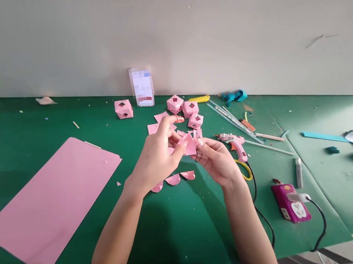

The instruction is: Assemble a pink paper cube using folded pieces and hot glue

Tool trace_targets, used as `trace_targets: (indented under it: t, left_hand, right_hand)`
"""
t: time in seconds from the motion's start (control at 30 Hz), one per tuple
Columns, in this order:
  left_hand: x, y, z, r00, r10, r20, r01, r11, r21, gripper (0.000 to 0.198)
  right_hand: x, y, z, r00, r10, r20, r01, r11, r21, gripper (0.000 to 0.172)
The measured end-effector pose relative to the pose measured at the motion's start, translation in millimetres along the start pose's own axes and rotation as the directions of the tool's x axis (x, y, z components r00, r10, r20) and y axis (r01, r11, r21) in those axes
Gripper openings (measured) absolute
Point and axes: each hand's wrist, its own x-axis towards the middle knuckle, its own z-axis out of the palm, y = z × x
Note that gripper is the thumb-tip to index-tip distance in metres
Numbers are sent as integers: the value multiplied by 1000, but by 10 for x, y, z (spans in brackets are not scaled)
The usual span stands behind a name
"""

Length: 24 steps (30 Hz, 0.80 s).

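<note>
Between my two hands is a small folded piece of pink paper (189,144), held above the green table. My left hand (156,151) pinches its left side with thumb and fingers; a red-and-white wrap shows on one fingertip. My right hand (217,159) grips the right edge between thumb and fingers. Cut pink scraps (173,180) lie just below the hands, and flat pink paper pieces (153,128) lie behind them, partly covered by my left hand. Several faceted pink paper shapes with diamond openings stand farther back, among them one box-like shape (124,109) on its own.
A large pink sheet (52,204) covers the left of the table (115,252). To the right lie a pink glue gun (236,145) with its cord, clear sticks (228,116), a yellow cutter (200,99) and a purple power socket (290,203). A phone (143,87) leans against the wall.
</note>
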Motion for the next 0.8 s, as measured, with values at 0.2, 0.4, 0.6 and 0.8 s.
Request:
trace_targets:
  t: [0.2, 0.4, 0.6, 0.8]
  left_hand:
    - [-8, 10, -12, 1000, -9, 23, 8, 999, 43, 39]
    - [-18, 0, -4, 999, -19, 38, 14, 992, 129, 41]
    - [-8, -2, 21, 999, -30, 31, 23, 978, 206, 43]
    - [-4, -21, 24, 1000, -13, 28, 7, 972, 234, 43]
  right_hand:
    - [-5, -10, -8, 999, -53, 4, 53, 997, -60, 28]
    - [-44, -36, -2, 980, -200, -23, 178, 913, -367, 27]
    - [-67, -43, 57, 970, -245, 7, 218, 847, -484, 29]
    - [-77, 14, 90, 940, -339, 24, 296, 782, -549, 25]
